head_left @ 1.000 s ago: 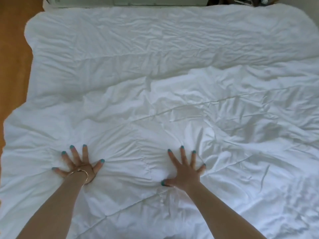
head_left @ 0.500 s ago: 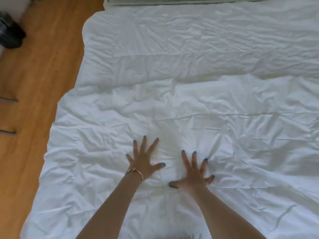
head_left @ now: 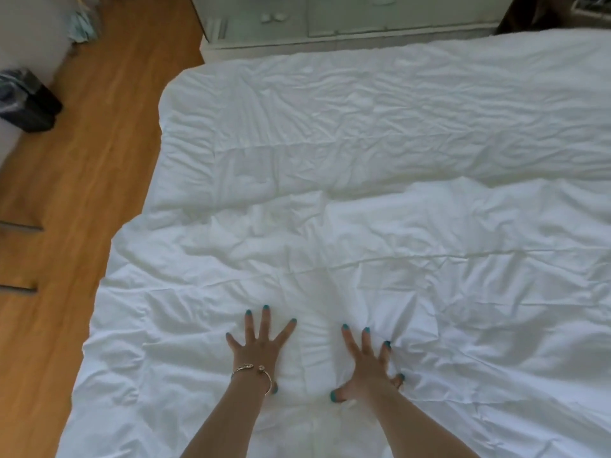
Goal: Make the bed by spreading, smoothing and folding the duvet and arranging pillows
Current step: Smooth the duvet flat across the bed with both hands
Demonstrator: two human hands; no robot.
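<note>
Both your hands are flat on the duvet (head_left: 380, 200), near edge, close together. Left hand (head_left: 259, 348) has fingers splayed wide and straight, palm down, gripping nothing. Right hand (head_left: 368, 365) is also spread and pressing, though its outer fingers look slightly dug into the cloth; I read that as pushing, not pinching.

The duvet covers the whole bed, its left edge hanging toward the wooden floor (head_left: 82, 193). A fold line runs left to right across the middle; beyond it the far layer lies flatter. No pillows visible.

Step in hand looks like smoothing. Advice:
- Hands are just beside each other with a puffed ridge (head_left: 314, 352) between them. Sweep outward, left hand to the left, right hand to the right, so the ridge flattens rather than bunching.
- Keep palms flat and fingers straight; curled fingertips drag cloth and make new creases like the ones fanning off your right hand.
- The worst wrinkles sit far-left of your hands, near the fold. Work those next.
- Push toward the edges, never toward the centre.
</note>
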